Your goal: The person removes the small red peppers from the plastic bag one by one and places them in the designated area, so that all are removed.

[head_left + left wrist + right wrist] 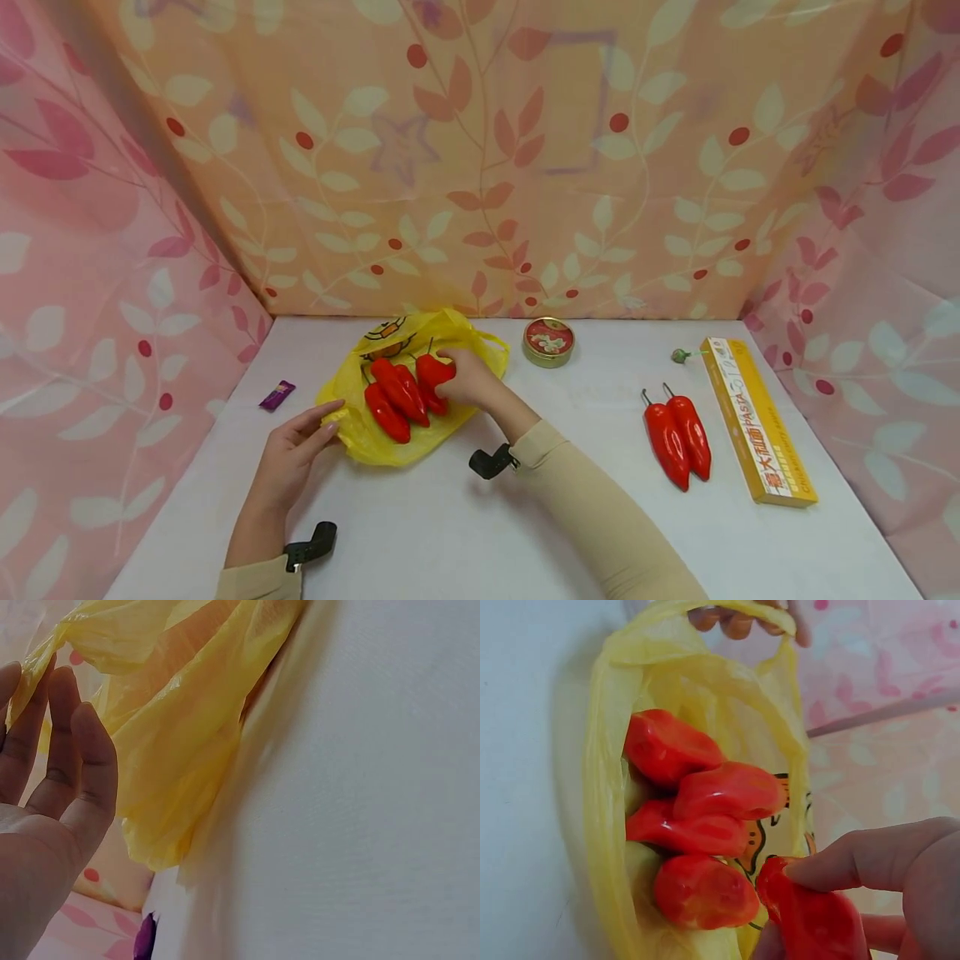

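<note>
A yellow plastic bag (360, 429) lies open on the table, with several red peppers (393, 392) inside it. My left hand (288, 458) pinches the bag's edge at its left side; in the left wrist view, the fingers (64, 735) are at the thin yellow film. My right hand (472, 383) reaches over the bag's right side and holds another red pepper (821, 919) between thumb and fingers. In the right wrist view, this pepper is beside the others (731, 791) at the bag's mouth. Part of it is hidden by my hand.
Two red peppers (678, 442) lie side by side on the right of the white table (450, 533). Beyond them is a yellow pasta box (757, 421), with a small green bud (680, 356) near it. A round red tin (548, 340) stands at the back. A purple wrapped snack (277, 395) lies left.
</note>
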Action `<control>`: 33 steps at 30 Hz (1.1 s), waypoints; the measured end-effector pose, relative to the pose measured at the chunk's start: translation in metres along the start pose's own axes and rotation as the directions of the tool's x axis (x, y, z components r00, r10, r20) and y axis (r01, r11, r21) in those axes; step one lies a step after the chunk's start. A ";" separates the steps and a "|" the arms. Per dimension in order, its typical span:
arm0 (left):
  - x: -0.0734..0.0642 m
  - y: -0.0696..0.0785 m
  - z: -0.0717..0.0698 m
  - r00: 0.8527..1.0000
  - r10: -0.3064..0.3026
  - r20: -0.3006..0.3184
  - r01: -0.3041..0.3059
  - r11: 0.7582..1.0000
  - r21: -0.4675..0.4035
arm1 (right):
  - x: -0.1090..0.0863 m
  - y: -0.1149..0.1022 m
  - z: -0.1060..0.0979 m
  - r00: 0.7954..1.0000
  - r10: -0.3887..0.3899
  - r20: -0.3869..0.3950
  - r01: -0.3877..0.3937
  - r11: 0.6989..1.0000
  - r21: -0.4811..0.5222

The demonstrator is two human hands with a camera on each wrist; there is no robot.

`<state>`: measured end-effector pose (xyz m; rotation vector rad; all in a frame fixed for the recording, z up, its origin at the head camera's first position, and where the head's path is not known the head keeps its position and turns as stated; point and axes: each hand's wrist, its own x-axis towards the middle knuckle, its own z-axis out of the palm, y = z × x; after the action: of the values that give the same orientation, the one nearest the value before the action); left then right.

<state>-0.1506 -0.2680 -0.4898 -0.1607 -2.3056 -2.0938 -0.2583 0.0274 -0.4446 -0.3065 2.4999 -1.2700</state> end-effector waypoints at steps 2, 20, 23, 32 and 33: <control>-0.001 0.001 0.000 1.000 -0.008 -0.007 0.008 1.000 0.006 | -0.006 0.003 -0.003 1.000 -0.002 0.005 0.002 1.000 0.015; 0.000 0.001 -0.004 1.000 0.027 0.005 -0.027 0.999 -0.026 | -0.054 0.028 -0.030 0.991 0.034 -0.127 -0.019 0.993 0.114; 0.001 0.002 -0.003 0.999 0.038 0.013 -0.038 0.999 -0.036 | -0.060 0.032 -0.032 0.985 0.050 -0.164 -0.030 0.992 0.125; 0.002 0.002 0.000 1.000 0.013 0.004 -0.013 1.000 -0.022 | -0.083 0.051 -0.046 0.955 0.059 -0.290 -0.046 0.998 0.053; 0.001 0.002 -0.001 1.000 0.012 0.002 -0.011 1.000 -0.017 | -0.086 0.054 -0.047 0.952 0.067 -0.297 -0.057 0.997 0.044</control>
<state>-0.1515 -0.2684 -0.4875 -0.1760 -2.2832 -2.1090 -0.1989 0.1222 -0.4469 -0.0265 2.7061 -1.4253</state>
